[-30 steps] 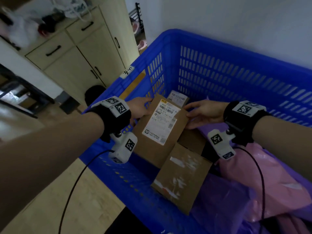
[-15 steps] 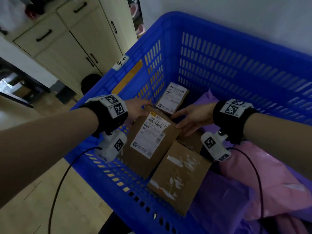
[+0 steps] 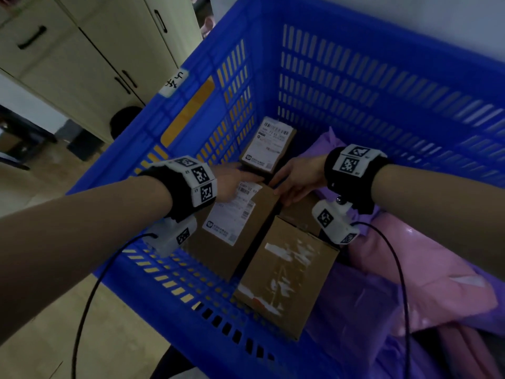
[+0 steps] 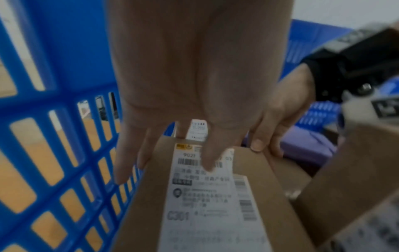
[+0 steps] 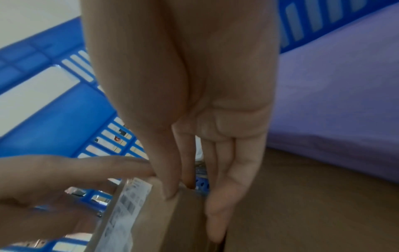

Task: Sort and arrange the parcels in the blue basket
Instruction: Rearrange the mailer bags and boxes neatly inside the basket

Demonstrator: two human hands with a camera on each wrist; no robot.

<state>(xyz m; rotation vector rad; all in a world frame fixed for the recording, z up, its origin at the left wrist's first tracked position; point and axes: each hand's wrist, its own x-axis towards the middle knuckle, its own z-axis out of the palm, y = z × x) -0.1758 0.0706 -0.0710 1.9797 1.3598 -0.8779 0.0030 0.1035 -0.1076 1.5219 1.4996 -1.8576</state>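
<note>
A large blue slatted basket (image 3: 382, 86) holds several parcels. A brown cardboard box with a white shipping label (image 3: 235, 233) lies tilted by the basket's left wall. My left hand (image 3: 236, 180) holds its far left corner, thumb on the label (image 4: 207, 163) and fingers down the left side. My right hand (image 3: 295, 181) holds the far right corner, thumb on the top edge (image 5: 170, 194) and fingers along the side. A second brown box with torn tape (image 3: 287, 272) leans against the labelled box at the near right.
A smaller labelled box (image 3: 269, 146) lies at the far left corner, just beyond my hands. Pink (image 3: 426, 272) and purple (image 3: 355, 305) poly mailers fill the basket's right half. Cream cabinets (image 3: 82, 50) and wooden floor (image 3: 41, 337) lie to the left, outside the basket.
Both hands have lowered the labelled box deeper into the basket along the left wall. The small labelled box behind it has come fully into view.
</note>
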